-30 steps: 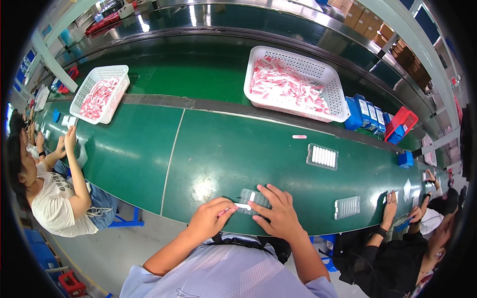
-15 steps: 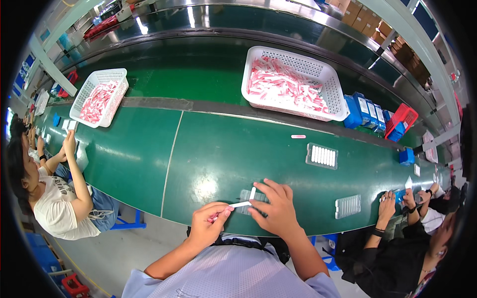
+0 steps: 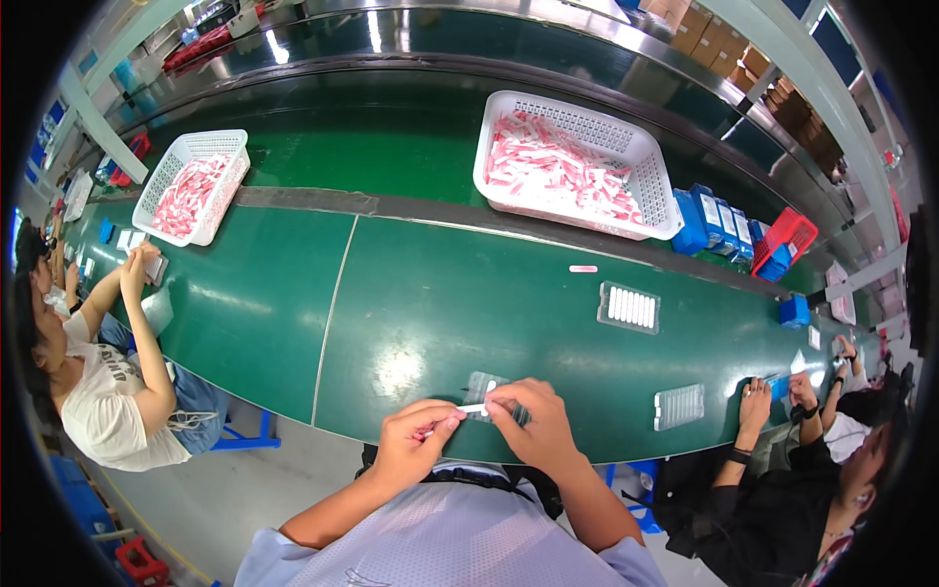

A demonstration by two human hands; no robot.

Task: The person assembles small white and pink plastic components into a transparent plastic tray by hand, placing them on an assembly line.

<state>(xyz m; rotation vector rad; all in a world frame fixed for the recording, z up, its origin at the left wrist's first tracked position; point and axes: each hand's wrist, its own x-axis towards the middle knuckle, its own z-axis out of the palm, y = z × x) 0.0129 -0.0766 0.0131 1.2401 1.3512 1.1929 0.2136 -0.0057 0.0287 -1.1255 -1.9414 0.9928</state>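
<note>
My left hand (image 3: 416, 445) is closed around a slim white plastic stick (image 3: 472, 409), which points right from its thumb and fingertips. Part of what lies in that palm is hidden. From the other side my right hand (image 3: 540, 421) pinches at the stick's far end, its fingertips against a small white piece (image 3: 490, 387) there. I cannot tell whether the two white pieces are joined. Under both hands, close to the table's near edge, lies a clear plastic tray (image 3: 477, 382), largely covered by the right hand.
Ahead stands a white basket (image 3: 650, 220) of pink-and-white sticks; another basket (image 3: 210, 233) is far left. A single pink stick (image 3: 583, 269), a tray of white sticks (image 3: 629, 307) and a clear ribbed tray (image 3: 679, 407) lie rightward. Blue boxes (image 3: 719, 223) stand behind. Co-workers sit on both sides.
My right hand's spread fingers have closed into a pinch at the end of the white stick. My left hand keeps its hold. The left co-worker's hands have shifted slightly.
</note>
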